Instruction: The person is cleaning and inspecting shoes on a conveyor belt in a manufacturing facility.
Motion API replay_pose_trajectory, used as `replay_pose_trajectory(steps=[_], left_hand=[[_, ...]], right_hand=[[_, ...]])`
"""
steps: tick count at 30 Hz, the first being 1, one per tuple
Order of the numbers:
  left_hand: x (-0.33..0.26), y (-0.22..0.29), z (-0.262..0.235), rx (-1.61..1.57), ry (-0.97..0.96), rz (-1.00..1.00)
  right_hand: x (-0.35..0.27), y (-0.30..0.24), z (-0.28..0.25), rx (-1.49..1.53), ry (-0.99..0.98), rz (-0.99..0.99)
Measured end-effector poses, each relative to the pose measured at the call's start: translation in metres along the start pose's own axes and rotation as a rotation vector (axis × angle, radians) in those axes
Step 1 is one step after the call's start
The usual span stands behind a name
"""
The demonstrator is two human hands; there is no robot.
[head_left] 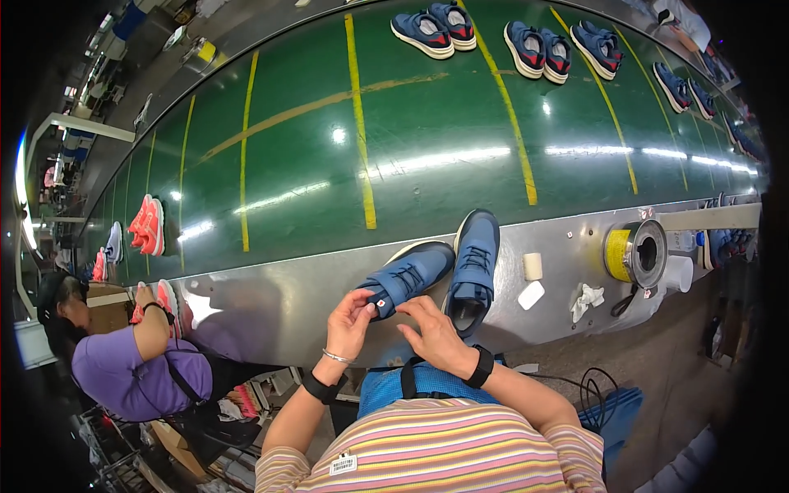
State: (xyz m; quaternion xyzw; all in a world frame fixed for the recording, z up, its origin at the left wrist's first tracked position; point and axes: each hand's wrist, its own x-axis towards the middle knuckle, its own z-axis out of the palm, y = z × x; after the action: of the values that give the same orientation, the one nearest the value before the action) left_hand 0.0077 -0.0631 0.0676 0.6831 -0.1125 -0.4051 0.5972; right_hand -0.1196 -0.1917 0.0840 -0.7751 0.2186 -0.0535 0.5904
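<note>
Two blue sneakers with dark laces and a strap stand on the metal ledge in front of me. The left sneaker [404,279] lies slanted, its opening turned toward me. My left hand [349,322] pinches that sneaker at its tongue, beside a small white tag [380,303] with a red mark. From the other side, my right hand [437,333] reaches to the same opening with bent fingers apart, the index fingertip close to the tongue. Next to it, the right sneaker [475,275] points away from me, touched by neither hand.
A yellow-labelled can [633,253], a cream block [532,266], a white piece [531,295] and crumpled paper [587,302] sit on the ledge to the right. Beyond lies a green conveyor belt [304,181] with more blue sneakers [526,51] and coral shoes [148,226]. A co-worker [140,370] sits left.
</note>
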Motion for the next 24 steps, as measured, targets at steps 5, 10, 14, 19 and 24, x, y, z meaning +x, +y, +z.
replay_pose_trajectory(steps=[5,10,14,19,24], left_hand=[[-0.001,-0.007,-0.006,-0.074,-0.012,-0.01],[0.003,-0.007,-0.01,-0.096,-0.046,-0.037],[0.006,-0.016,-0.015,-0.131,-0.09,-0.063],[0.01,-0.02,-0.017,-0.16,-0.13,-0.044],[0.014,-0.019,-0.022,-0.155,-0.15,-0.063]], right_hand=[[-0.001,-0.001,0.007,-0.015,0.042,-0.011],[0.021,-0.009,0.023,0.028,0.215,-0.001],[0.047,0.001,0.021,-0.052,0.205,0.215],[0.057,0.006,0.012,-0.103,0.079,0.28],[0.058,0.007,0.012,0.021,0.047,0.348]])
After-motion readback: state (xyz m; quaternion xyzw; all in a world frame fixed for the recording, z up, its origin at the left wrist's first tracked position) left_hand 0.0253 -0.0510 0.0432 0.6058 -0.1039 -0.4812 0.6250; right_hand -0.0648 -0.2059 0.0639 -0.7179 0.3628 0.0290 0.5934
